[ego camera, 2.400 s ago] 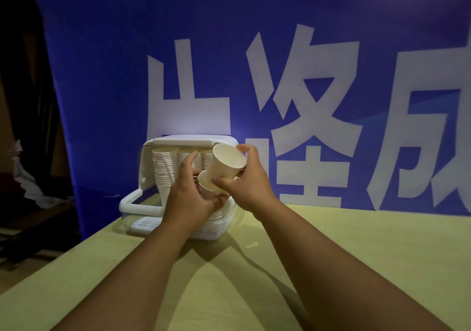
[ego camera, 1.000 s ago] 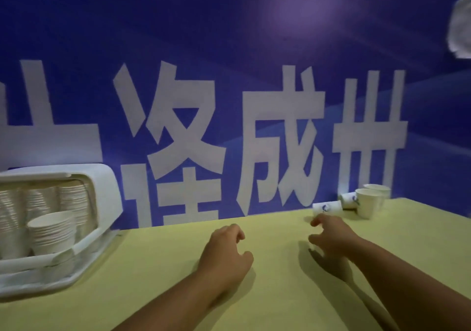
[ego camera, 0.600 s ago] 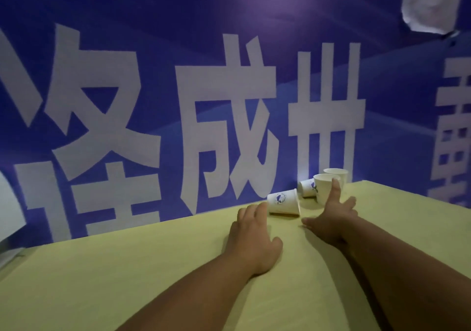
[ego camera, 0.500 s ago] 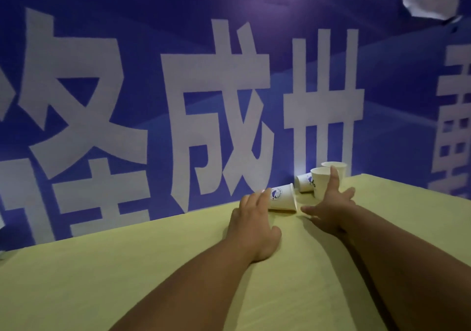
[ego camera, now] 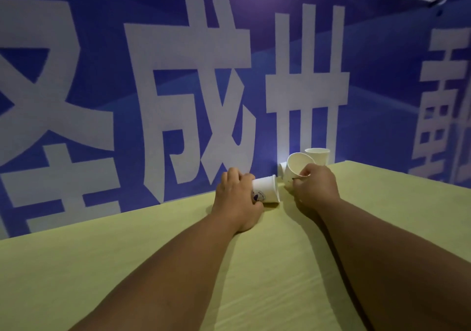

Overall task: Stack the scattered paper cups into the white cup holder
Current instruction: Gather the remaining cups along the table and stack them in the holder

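Right hand (ego camera: pixel 316 190) newly around tilted cup (ego camera: pixel 295 166)

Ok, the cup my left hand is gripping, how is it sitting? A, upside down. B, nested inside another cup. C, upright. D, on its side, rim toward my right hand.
D: the cup in the left hand is on its side, wide rim pointing at the right hand, which holds a tilted cup.
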`<state>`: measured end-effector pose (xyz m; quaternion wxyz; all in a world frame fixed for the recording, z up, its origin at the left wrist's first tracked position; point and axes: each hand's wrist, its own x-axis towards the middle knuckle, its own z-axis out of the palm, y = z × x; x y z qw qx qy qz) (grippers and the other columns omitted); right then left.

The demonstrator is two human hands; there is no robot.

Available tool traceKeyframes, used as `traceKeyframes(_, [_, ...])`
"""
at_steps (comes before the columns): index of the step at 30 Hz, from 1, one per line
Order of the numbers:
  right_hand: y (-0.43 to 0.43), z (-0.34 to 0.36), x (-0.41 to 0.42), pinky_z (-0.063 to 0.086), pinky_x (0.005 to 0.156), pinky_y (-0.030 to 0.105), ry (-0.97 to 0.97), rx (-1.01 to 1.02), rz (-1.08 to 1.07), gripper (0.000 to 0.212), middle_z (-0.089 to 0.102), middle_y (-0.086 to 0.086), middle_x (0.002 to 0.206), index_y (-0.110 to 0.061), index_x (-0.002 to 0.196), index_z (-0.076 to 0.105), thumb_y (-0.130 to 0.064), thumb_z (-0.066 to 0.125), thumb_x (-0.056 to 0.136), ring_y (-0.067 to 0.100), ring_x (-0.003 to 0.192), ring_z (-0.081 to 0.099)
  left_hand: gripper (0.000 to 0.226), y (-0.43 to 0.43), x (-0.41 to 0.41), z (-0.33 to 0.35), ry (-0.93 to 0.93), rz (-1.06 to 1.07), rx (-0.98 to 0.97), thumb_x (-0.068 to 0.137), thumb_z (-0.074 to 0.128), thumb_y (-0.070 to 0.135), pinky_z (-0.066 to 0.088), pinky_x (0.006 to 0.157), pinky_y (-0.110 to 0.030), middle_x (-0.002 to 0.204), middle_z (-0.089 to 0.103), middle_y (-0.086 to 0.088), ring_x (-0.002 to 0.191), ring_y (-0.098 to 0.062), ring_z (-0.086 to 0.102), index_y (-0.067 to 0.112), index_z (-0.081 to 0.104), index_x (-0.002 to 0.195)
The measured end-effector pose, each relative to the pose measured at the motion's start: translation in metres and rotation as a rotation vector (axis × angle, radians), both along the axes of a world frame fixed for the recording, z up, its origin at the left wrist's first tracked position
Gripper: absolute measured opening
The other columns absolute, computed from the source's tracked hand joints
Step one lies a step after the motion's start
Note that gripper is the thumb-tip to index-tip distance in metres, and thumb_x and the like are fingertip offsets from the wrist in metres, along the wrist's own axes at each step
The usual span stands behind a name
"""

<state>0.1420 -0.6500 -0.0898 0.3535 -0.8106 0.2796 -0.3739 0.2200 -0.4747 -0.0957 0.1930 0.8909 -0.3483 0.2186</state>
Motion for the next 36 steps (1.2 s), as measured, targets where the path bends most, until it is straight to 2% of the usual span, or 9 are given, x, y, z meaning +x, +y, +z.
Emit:
traceKeyframes(4, [0.013, 0.004, -0.001, 0.043, 0.075, 0.025, -0.018, -0.065, 0.047, 0.016, 0.059, 0.001, 0.099, -0.016, 0.104, 0.063, -0.019, 0.071, 0.09, 0.014, 0.083, 0.056, 0.048, 0.008, -0.006, -0.001, 0.08, -0.013, -0.093, 0.084, 0.073, 0.044, 0.052, 0.088, -0.037, 0.113, 0.049, 0.006, 0.1, -0.017, 0.05, 0.028, 0.044, 0.119])
traceKeyframes(8, [0.032, 0.013, -0.003, 0.046, 0.069, 0.02, -0.02, -0.077, 0.11, 0.02, 0.06, -0.003, 0.09, -0.016, 0.104, 0.066, -0.025, 0.073, 0.089, 0.011, 0.079, 0.059, 0.05, 0.036, -0.01, 0.001, 0.174, 0.024, -0.221, 0.084, 0.078, 0.039, 0.054, 0.084, -0.036, 0.114, 0.054, 0.004, 0.099, -0.018, 0.055, 0.029, 0.042, 0.117])
traceKeyframes(14, [0.086, 0.029, -0.003, 0.044, 0.061, 0.019, -0.03, -0.052, 0.217, 0.02, 0.063, -0.007, 0.083, -0.016, 0.094, 0.066, -0.034, 0.073, 0.088, 0.011, 0.076, 0.061, 0.072, 0.111, -0.012, 0.007, 0.279, 0.126, -0.375, 0.084, 0.08, 0.039, 0.05, 0.084, -0.028, 0.134, 0.049, 0.004, 0.109, -0.016, 0.056, 0.029, 0.034, 0.138])
traceKeyframes(17, [0.13, 0.036, 0.001, 0.047, 0.06, 0.021, -0.069, -0.002, 0.303, 0.023, 0.064, -0.004, 0.086, -0.016, 0.092, 0.065, -0.037, 0.073, 0.087, 0.014, 0.082, 0.063, 0.073, 0.157, -0.016, 0.01, 0.293, 0.152, -0.433, 0.083, 0.081, 0.036, 0.051, 0.083, -0.027, 0.135, 0.047, 0.006, 0.107, -0.013, 0.053, 0.031, 0.034, 0.139])
traceKeyframes(21, [0.194, 0.044, 0.007, 0.049, 0.061, 0.022, -0.14, 0.055, 0.384, 0.025, 0.066, -0.002, 0.091, -0.016, 0.096, 0.066, -0.038, 0.073, 0.087, 0.014, 0.083, 0.063, 0.074, 0.221, -0.024, 0.017, 0.268, 0.163, -0.472, 0.081, 0.084, 0.029, 0.052, 0.092, -0.03, 0.132, 0.047, 0.01, 0.112, -0.012, 0.05, 0.032, 0.039, 0.139])
traceKeyframes(25, [0.266, 0.048, 0.016, 0.048, 0.059, 0.018, -0.172, 0.098, 0.472, 0.027, 0.066, -0.002, 0.095, -0.015, 0.098, 0.066, -0.037, 0.075, 0.086, 0.014, 0.086, 0.063, 0.072, 0.295, -0.035, 0.024, 0.227, 0.211, -0.489, 0.079, 0.085, 0.031, 0.045, 0.085, -0.024, 0.125, 0.045, 0.013, 0.109, -0.01, 0.048, 0.034, 0.043, 0.137])
traceKeyframes(31, [0.369, 0.06, 0.03, 0.05, 0.06, 0.021, -0.219, 0.205, 0.639, 0.025, 0.065, -0.003, 0.094, -0.019, 0.088, 0.061, -0.04, 0.075, 0.084, 0.016, 0.088, 0.063, 0.062, 0.406, -0.048, 0.037, 0.187, 0.285, -0.56, 0.074, 0.087, 0.027, 0.049, 0.079, -0.025, 0.119, 0.054, 0.012, 0.104, -0.01, 0.057, 0.038, 0.045, 0.119])
traceKeyframes(34, [0.416, 0.064, 0.036, 0.05, 0.06, 0.02, -0.245, 0.272, 0.718, 0.026, 0.062, -0.004, 0.102, -0.024, 0.095, 0.057, -0.039, 0.075, 0.084, 0.017, 0.092, 0.062, 0.058, 0.451, -0.053, 0.043, 0.119, 0.317, -0.612, 0.071, 0.087, 0.027, 0.047, 0.073, -0.026, 0.11, 0.06, 0.012, 0.098, -0.011, 0.059, 0.035, 0.048, 0.112])
traceKeyframes(36, [0.446, 0.067, 0.039, 0.051, 0.06, 0.018, -0.266, 0.331, 0.767, 0.035, 0.059, -0.005, 0.11, -0.029, 0.109, 0.053, -0.036, 0.077, 0.084, 0.015, 0.095, 0.061, 0.059, 0.477, -0.057, 0.05, 0.057, 0.345, -0.641, 0.071, 0.089, 0.031, 0.047, 0.072, -0.025, 0.107, 0.06, 0.015, 0.095, -0.011, 0.059, 0.036, 0.046, 0.112])
